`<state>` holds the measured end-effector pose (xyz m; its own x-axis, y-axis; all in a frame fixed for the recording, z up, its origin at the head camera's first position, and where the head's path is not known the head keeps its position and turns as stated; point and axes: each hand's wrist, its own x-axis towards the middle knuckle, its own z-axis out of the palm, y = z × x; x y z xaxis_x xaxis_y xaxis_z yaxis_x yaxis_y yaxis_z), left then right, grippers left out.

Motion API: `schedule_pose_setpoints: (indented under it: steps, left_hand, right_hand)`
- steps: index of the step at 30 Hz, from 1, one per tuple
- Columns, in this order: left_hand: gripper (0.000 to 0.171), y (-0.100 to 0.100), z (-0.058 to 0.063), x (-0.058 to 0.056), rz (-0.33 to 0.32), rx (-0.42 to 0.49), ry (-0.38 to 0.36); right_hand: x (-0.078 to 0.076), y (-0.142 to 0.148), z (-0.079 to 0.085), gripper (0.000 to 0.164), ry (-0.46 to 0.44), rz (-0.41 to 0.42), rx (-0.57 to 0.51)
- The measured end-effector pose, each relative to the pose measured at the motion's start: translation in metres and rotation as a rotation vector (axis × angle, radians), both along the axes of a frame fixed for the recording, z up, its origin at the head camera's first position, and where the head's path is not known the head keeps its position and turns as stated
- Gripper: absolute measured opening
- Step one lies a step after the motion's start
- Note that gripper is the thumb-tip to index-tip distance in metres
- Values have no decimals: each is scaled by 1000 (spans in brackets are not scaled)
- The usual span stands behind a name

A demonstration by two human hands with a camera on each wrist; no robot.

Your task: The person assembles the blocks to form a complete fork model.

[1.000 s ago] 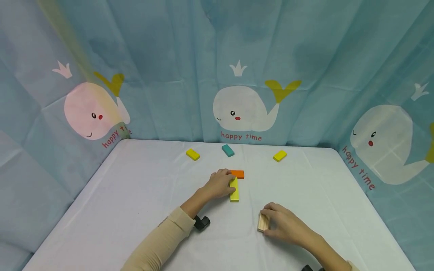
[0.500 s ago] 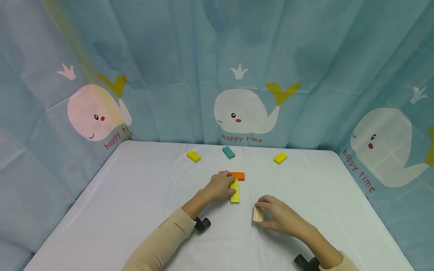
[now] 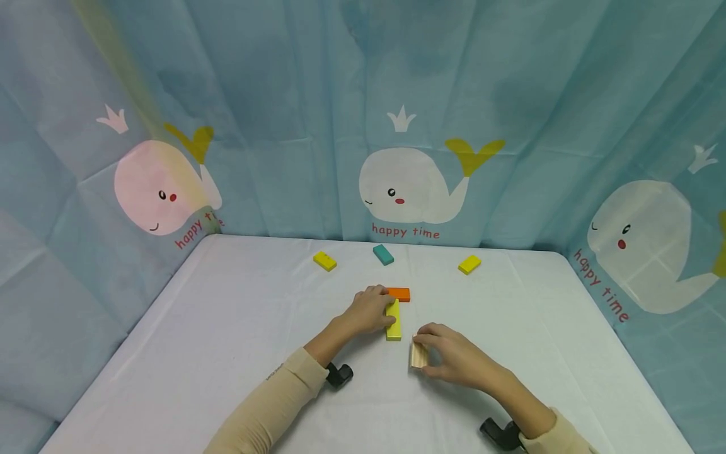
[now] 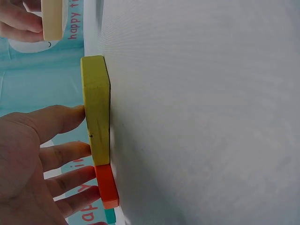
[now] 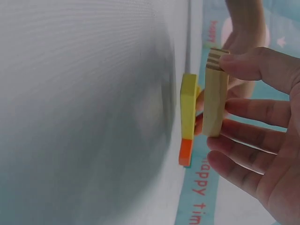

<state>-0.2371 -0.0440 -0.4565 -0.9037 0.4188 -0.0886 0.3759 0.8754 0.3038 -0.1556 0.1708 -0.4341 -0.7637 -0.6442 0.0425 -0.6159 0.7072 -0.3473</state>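
Observation:
My left hand rests its fingertips on a long yellow block and an orange block that lies crosswise at its far end. In the left wrist view the thumb touches the yellow block, and other fingertips reach the orange block. My right hand holds a plain wooden block between thumb and fingers, just right of the yellow one. The right wrist view shows this wooden block raised off the white cloth, with dark stripes at one end.
Toward the back of the white-covered table lie a yellow block, a teal block and another yellow block. A blue curtain with whale prints hangs behind and at both sides.
My right hand has moved left and slightly away from me with the wooden block, closer to the long yellow block. My left hand stays at the yellow and orange blocks.

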Motion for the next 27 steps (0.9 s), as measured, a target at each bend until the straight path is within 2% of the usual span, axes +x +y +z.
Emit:
schedule_pose_setpoints:
  steps: [20, 27]
  left_hand:
    - [45, -1, 5, 1, -12, 6, 10]
    - [46, 0, 2, 1, -5, -8, 9]
  right_hand:
    - [-9, -21, -6, 48, 23, 72, 12]
    - [-9, -24, -7, 48, 20, 80, 15]
